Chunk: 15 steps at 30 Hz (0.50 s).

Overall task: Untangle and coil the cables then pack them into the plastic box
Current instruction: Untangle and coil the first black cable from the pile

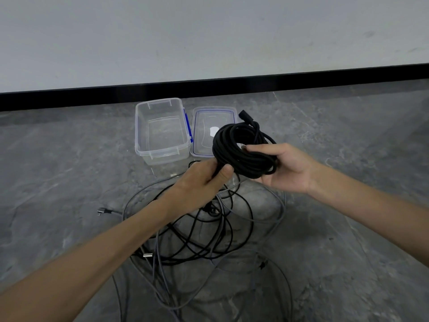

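Right hand (287, 168) clasps coil (234, 147), left hand (204, 180) pinches it, box (162, 156), lid (201, 145) with unreadable sticker (214, 131) at 12 o'clock, tangle (209, 240) at 6.

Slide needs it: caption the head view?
Left hand and right hand hold a coiled black cable above tangled cables; open plastic box and lid beyond.

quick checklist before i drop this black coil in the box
1. Grip: left hand and right hand both hold the black coil: ok.
2. The plastic box is open with nothing inside: ok.
3. The lid is off and lies beside the box: ok.
4. Coil ends tucked in: not ok, one connector sticks out.
5. Coil free of the tangled cables beneath: cannot tell, the left hand hides it.
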Tool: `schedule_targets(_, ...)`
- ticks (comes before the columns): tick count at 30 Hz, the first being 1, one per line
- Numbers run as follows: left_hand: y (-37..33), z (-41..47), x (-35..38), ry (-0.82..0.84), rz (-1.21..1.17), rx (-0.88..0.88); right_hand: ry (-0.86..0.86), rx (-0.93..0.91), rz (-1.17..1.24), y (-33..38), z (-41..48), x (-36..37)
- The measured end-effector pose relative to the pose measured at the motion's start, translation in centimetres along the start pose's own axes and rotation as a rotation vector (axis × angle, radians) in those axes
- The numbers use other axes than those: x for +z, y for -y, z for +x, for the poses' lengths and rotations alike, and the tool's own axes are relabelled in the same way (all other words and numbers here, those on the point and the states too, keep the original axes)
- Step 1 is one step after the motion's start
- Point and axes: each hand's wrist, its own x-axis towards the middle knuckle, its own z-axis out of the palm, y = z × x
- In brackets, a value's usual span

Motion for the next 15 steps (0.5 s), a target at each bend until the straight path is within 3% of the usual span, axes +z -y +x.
schedule_targets(15,-0.04,0.86,-0.41,-0.024,-0.144,-0.297,-0.208,-0.12,-0.055,0.08,0.6,0.51)
